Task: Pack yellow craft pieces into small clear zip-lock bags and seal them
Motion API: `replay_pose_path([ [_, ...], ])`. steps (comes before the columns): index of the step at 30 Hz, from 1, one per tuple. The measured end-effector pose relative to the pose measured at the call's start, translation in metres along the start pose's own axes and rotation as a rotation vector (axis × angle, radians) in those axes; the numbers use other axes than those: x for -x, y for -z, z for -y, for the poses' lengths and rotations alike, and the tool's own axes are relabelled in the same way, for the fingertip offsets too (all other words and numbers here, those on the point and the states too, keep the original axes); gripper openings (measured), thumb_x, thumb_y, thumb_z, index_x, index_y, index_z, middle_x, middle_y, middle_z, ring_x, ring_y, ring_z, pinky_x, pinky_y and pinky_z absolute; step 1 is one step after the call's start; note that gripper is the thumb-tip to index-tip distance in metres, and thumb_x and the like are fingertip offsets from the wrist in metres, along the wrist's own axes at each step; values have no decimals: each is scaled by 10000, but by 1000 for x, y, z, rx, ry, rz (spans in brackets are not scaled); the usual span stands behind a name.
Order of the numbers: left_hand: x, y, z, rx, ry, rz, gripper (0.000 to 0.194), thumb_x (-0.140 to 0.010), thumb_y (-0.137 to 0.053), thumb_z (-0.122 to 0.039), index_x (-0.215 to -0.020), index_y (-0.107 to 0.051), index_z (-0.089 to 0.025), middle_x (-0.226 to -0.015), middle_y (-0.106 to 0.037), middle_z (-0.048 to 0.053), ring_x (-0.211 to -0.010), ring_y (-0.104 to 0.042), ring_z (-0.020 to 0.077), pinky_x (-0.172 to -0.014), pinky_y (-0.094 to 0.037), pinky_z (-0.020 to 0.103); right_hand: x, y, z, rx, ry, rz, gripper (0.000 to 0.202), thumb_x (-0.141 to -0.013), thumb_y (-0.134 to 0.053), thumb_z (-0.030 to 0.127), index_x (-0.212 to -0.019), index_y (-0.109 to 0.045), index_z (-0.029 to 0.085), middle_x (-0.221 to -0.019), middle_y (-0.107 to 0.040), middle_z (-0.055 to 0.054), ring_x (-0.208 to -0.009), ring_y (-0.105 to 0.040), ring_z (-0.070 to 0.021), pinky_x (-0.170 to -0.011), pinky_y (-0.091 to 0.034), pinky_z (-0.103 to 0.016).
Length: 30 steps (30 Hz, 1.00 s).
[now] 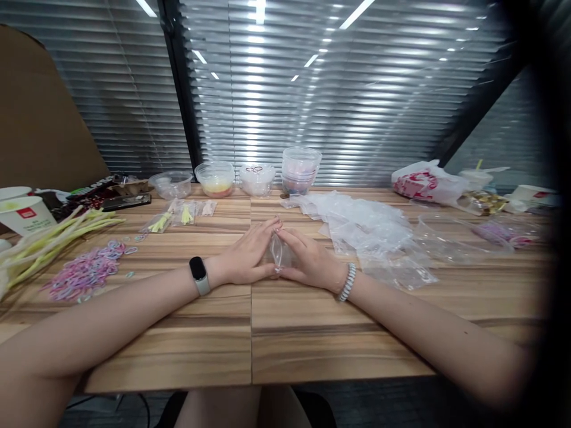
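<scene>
A small clear zip bag (pixel 277 252) is held between my two hands over the middle of the table, its mouth spread into a narrow oval. My left hand (pixel 244 254), with a watch band at the wrist, grips the bag's left side with thumb and fingertips. On the other side, my right hand (pixel 314 261) pinches it the same way, fingertips meeting those of the left. To the right lies a loose pile of clear plastic bags (pixel 370 229). Small colourful rubber bands (pixel 87 270) are heaped on the left.
Along the back stand clear plastic tubs (pixel 215 179) and a stack of tubs (pixel 301 172). Filled small bags (pixel 186 214) lie back left, near a phone (pixel 127 203). Yellow-white strands (pixel 57 241) and a paper cup (pixel 29 215) are far left. A white-red carrier bag (pixel 426 181) sits back right.
</scene>
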State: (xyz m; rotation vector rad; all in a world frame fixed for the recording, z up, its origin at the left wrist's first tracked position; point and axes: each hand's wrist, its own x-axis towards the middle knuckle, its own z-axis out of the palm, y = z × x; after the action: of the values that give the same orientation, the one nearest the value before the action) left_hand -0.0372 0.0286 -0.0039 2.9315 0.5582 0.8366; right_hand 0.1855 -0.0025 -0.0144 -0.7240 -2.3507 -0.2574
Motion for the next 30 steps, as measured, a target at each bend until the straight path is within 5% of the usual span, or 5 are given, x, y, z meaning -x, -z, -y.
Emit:
replay_pose_path([
  [6, -4, 2, -8, -38, -74, -61, 929, -830, -579, -582, -1480, -133, -90, -1505, -202, 237, -1403, -227, 324, -1141, -245, 507, -3, -3, 3, 64, 4, 17, 817, -789, -672, 262, -1462, -230, 130, -1325, -454, -184, -1195, -494, -302, -957, -486, -432],
  [13, -4, 0, -12, -107, -130, -206, 778, -827, -596, -495, -1414, -280, -95, -1421, -375, 218, -1327, -359, 311, -1130, -244, 515, -10, 1, 6, 120, 145, -82, 731, -880, -571, 402, -1453, -215, 119, -1202, -516, -191, -1081, -533, -298, -877, -503, -446],
  [24, -6, -7, -4, -120, -140, -402, 681, -840, -568, -427, -1388, -283, -141, -1373, -418, 195, -1313, -377, 299, -1091, -300, 528, -9, 4, 8, 184, 81, -38, 691, -863, -536, 286, -1458, -226, 117, -1412, -398, -174, -1306, -384, -287, -1093, -315, -503],
  [30, -7, -7, -8, -169, -43, -405, 629, -816, -551, -319, -1369, -309, -145, -1325, -451, 161, -1271, -395, 287, -1091, -289, 504, -10, 9, 12, 239, 40, -219, 606, -829, -558, 247, -1389, -338, 174, -1295, -519, -136, -1199, -493, -256, -1118, -225, -548],
])
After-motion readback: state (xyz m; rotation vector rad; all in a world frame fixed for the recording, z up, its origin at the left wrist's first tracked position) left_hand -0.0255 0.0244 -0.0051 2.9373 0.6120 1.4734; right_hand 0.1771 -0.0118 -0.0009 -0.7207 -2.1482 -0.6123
